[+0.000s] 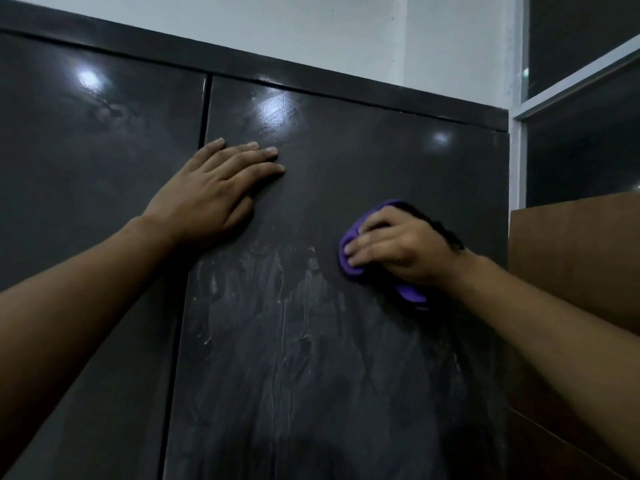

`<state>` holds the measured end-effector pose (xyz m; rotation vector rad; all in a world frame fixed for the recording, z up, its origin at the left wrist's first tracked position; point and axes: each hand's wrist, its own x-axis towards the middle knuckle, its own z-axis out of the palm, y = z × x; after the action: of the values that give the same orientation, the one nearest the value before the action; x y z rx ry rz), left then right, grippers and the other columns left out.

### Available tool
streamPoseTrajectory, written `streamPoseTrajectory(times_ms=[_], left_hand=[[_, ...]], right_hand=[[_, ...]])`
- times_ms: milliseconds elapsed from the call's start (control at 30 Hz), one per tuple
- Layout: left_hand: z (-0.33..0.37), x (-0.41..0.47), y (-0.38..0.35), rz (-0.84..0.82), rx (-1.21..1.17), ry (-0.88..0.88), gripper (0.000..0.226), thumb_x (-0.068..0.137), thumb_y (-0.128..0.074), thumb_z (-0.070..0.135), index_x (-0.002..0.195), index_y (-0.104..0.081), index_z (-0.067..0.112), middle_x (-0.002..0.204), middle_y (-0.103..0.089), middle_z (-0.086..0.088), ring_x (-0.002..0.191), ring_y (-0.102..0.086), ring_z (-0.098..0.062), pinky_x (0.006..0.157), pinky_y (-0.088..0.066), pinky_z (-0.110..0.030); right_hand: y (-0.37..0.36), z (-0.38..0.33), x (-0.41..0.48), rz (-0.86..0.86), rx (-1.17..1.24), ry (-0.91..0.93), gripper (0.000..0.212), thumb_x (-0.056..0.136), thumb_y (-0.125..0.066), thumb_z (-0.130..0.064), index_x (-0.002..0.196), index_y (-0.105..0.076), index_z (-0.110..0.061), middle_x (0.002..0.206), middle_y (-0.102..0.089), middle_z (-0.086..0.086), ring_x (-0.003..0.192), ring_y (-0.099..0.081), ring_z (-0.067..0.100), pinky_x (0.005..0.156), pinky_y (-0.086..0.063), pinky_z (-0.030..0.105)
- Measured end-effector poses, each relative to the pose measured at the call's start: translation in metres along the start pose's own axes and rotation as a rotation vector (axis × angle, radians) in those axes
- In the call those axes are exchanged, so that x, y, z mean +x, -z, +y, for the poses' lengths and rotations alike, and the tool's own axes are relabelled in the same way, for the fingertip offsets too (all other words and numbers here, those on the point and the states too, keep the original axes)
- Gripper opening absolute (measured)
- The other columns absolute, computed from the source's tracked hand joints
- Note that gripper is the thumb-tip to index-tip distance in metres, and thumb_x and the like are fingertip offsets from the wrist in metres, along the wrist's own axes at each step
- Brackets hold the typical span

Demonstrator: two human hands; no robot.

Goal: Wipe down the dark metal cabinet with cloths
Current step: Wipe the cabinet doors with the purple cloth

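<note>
**A:** Where are the hands?

**B:** The left hand [214,188] lies flat with its fingers straight and close together. Its palm presses on the right door of the dark metal cabinet [346,375], just beside the seam between the doors. The right hand [398,247] is lower and further right, fingers curled over a bunched purple cloth [410,293] held against the same door.

**A:** What needs wiping?

**B:** Whitish streaks [277,306] and drip marks run down the door below both hands. The panel above them looks glossy.

**A:** How should the wipe go?

**B:** Probably downward from the cloth's height in overlapping passes, so that loosened residue is carried into areas not yet wiped. The flat left hand can brace the thin door against the push. Spreading the cloth wider and turning it to a fresh fold should stop it smearing.
</note>
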<state>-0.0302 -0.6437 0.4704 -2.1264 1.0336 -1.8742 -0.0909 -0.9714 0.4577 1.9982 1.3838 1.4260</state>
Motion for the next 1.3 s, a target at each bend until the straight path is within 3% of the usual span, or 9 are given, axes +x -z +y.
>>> streamPoseTrajectory(times_ms=[100,300,633,733,833,967,1100,1200,1300], left_hand=[[0.000,0.001,0.000,0.013,0.008,0.006,0.059,0.092,-0.035,0.032,0.150,-0.041,0.023,0.158,-0.037,0.000,0.146,-0.034,-0.022,0.122,-0.019,-0.048],[-0.002,0.000,-0.002,0.006,0.015,0.002,0.060,0.092,-0.033,0.034,0.151,-0.039,0.026,0.159,-0.035,0.001,0.147,-0.032,-0.020,0.123,-0.017,-0.046],[0.001,-0.003,-0.005,0.029,0.022,0.016,0.060,0.092,-0.034,0.033,0.151,-0.039,0.027,0.159,-0.035,0.003,0.147,-0.032,-0.019,0.123,-0.016,-0.046],[0.002,-0.003,-0.003,0.038,0.026,0.031,0.059,0.092,-0.034,0.033,0.151,-0.040,0.027,0.159,-0.037,0.003,0.147,-0.032,-0.019,0.123,-0.016,-0.046],[0.001,-0.003,-0.001,0.034,0.033,0.029,0.059,0.093,-0.034,0.033,0.151,-0.040,0.027,0.159,-0.037,0.003,0.146,-0.032,-0.020,0.123,-0.016,-0.046],[0.002,-0.002,-0.002,0.026,0.052,0.025,0.060,0.092,-0.035,0.032,0.151,-0.041,0.025,0.158,-0.037,0.002,0.146,-0.033,-0.021,0.122,-0.016,-0.046],[0.003,-0.004,-0.003,0.015,0.054,0.030,0.061,0.092,-0.035,0.033,0.153,-0.038,0.026,0.159,-0.035,0.001,0.147,-0.031,-0.020,0.122,-0.015,-0.046],[0.003,-0.006,-0.004,0.010,0.063,0.033,0.061,0.092,-0.035,0.033,0.154,-0.036,0.027,0.160,-0.034,0.002,0.148,-0.030,-0.019,0.123,-0.015,-0.047],[0.003,-0.006,-0.004,0.024,0.075,0.034,0.061,0.093,-0.035,0.032,0.153,-0.037,0.027,0.160,-0.034,0.003,0.147,-0.030,-0.019,0.122,-0.016,-0.047]], right_hand=[[0.003,0.009,0.033,0.178,-0.082,-0.178,0.030,0.097,-0.049,-0.008,0.109,-0.077,-0.006,0.114,-0.073,0.007,0.096,-0.062,0.031,0.095,-0.045,0.032],[-0.039,-0.007,0.074,0.289,-0.094,-0.408,0.049,0.084,-0.042,-0.008,0.125,-0.070,-0.007,0.128,-0.067,0.009,0.110,-0.059,0.034,0.106,-0.030,0.019],[-0.010,-0.002,0.000,-0.017,0.085,0.077,0.032,0.103,-0.049,-0.014,0.099,-0.080,-0.012,0.108,-0.075,-0.001,0.097,-0.061,0.021,0.093,-0.049,0.029],[0.005,0.022,0.010,0.258,-0.002,-0.307,0.040,0.082,-0.054,0.009,0.100,-0.079,-0.016,0.105,-0.072,-0.007,0.095,-0.063,0.026,0.095,-0.041,0.014],[-0.013,0.018,0.034,0.422,-0.114,-0.565,0.053,0.075,-0.047,0.004,0.118,-0.073,-0.013,0.119,-0.067,-0.008,0.102,-0.060,0.032,0.101,-0.028,0.007],[-0.048,-0.017,0.027,0.249,-0.131,-0.214,0.041,0.093,-0.045,-0.004,0.126,-0.069,-0.011,0.132,-0.065,0.003,0.104,-0.062,0.030,0.104,-0.040,0.029],[-0.043,-0.021,0.000,0.117,0.031,0.029,0.025,0.097,-0.057,-0.006,0.107,-0.079,-0.013,0.116,-0.073,-0.003,0.099,-0.061,0.023,0.093,-0.050,0.035],[-0.027,0.004,0.005,0.250,0.066,-0.034,0.034,0.083,-0.057,0.011,0.090,-0.081,-0.013,0.104,-0.075,-0.001,0.088,-0.068,0.025,0.089,-0.050,0.035],[-0.022,0.018,0.011,0.482,-0.052,-0.329,0.040,0.080,-0.050,0.005,0.099,-0.078,-0.016,0.109,-0.069,-0.009,0.095,-0.065,0.026,0.097,-0.040,0.019]])
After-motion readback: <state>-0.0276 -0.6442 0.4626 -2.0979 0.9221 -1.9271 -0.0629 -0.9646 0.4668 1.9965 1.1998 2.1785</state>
